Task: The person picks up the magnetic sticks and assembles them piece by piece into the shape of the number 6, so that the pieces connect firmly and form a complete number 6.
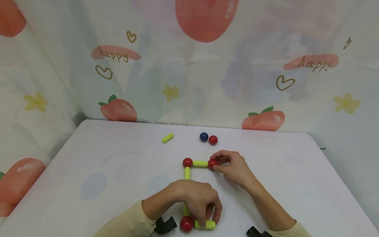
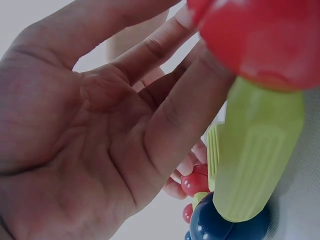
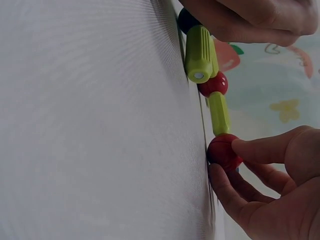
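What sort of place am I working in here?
Probably an indoor space set up for tabletop work: a white-covered table, a printed backdrop with fruit and "happy" lettering behind it, and toy-like yellow-green rods and red balls on top.

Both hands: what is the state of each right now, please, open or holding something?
Left hand: closed, holding the front yellow-green rod.
Right hand: closed, holding a red ball.

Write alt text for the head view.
The right hand pinches a red ball at a lime rod's end; the left hand holds a nearer rod. Beyond lie a loose rod, a blue ball and another red ball.
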`<state>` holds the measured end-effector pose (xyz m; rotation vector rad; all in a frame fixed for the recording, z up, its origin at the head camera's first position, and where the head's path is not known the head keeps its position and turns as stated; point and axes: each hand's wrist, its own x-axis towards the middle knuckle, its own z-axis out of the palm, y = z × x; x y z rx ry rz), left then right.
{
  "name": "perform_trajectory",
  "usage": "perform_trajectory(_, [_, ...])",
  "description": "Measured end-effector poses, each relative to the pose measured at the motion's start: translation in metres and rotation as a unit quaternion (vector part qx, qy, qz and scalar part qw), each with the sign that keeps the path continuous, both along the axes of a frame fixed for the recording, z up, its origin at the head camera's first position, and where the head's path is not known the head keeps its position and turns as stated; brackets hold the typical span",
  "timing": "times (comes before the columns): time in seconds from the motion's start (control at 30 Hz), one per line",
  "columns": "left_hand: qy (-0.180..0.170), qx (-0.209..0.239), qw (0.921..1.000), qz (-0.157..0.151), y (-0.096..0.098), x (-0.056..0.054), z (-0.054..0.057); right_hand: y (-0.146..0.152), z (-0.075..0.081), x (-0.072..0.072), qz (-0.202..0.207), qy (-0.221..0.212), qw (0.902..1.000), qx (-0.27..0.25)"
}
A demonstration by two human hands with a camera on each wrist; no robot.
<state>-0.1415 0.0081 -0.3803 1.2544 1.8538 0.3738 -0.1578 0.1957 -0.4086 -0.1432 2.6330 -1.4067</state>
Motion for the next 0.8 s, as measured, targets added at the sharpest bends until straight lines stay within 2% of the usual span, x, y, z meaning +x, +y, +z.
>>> perform_trajectory(0.8, [0.0,-0.014,0.9999,-0.002,-0.0021,0.0021,0.0021,-0.0001,-0.0008,-0.0003,-0.001,0.001,1.0,0.003])
